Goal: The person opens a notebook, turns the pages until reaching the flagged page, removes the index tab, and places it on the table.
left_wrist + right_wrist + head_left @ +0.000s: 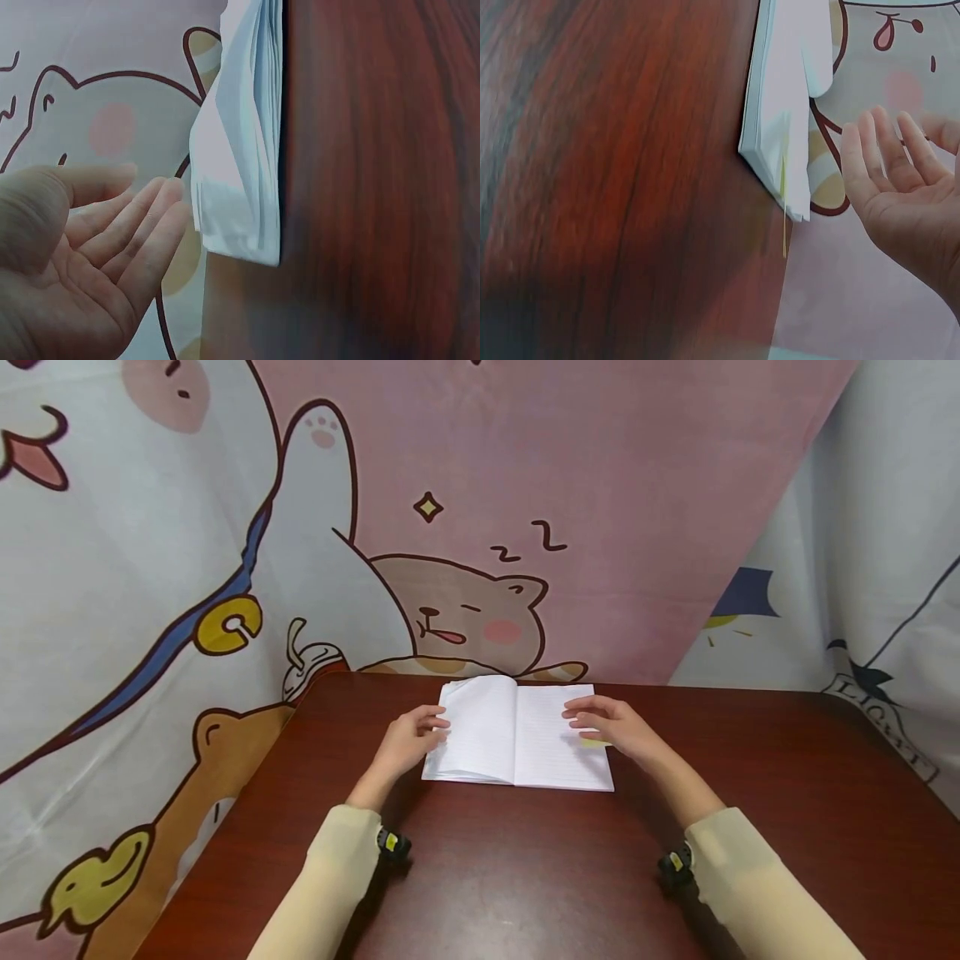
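Observation:
An open notebook (516,735) with white lined pages lies on the brown table. Its left pages bow up slightly, and loose page edges show in the left wrist view. At the notebook's left edge is my left hand (411,739), fingers loosely bent; in its wrist view the hand (97,262) appears apart from the paper. Over the right page's outer edge hovers my right hand (621,728), fingers spread and slightly bent, holding nothing. Beneath its fingers a small yellow strip (594,743) lies at the page edge; its kind is unclear.
The dark wooden table (495,877) ends at a back edge just behind the notebook. Behind it hangs a pink and white cartoon-printed cloth (630,527). Dark wrist devices (393,845) sit at both cream sleeves (757,868).

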Demonstrator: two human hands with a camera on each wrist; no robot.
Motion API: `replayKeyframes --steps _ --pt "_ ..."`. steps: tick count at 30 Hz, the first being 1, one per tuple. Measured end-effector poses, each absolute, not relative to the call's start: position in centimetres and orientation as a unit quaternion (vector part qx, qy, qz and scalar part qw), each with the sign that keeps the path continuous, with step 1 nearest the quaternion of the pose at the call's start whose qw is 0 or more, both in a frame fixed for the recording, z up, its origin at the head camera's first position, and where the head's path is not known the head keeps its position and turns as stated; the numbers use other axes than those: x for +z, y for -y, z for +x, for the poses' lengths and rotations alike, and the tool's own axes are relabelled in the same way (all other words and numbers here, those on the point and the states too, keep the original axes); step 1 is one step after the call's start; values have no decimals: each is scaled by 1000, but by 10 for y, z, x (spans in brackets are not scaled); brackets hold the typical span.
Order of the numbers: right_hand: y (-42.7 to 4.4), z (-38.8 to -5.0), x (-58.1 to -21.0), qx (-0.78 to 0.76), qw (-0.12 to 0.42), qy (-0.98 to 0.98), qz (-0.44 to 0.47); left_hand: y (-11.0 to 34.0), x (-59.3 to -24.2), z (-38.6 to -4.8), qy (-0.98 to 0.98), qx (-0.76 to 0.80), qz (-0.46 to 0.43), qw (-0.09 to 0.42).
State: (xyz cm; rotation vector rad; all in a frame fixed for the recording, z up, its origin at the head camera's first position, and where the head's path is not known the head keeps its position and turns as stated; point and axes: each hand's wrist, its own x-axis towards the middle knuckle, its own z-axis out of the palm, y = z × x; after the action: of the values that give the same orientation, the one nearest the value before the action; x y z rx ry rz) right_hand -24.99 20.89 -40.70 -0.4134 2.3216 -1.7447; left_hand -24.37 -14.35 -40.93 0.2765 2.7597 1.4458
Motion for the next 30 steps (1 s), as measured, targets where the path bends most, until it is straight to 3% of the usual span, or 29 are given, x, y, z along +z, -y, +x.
replayKeyframes --steps 21,30 --pt "-246 -244 -409 -563 3 -826 -22 91 -416 -249 -864 471 174 -44" --pt "-256 -241 -417 -540 39 -841 26 77 -421 -249 -842 502 196 -35"
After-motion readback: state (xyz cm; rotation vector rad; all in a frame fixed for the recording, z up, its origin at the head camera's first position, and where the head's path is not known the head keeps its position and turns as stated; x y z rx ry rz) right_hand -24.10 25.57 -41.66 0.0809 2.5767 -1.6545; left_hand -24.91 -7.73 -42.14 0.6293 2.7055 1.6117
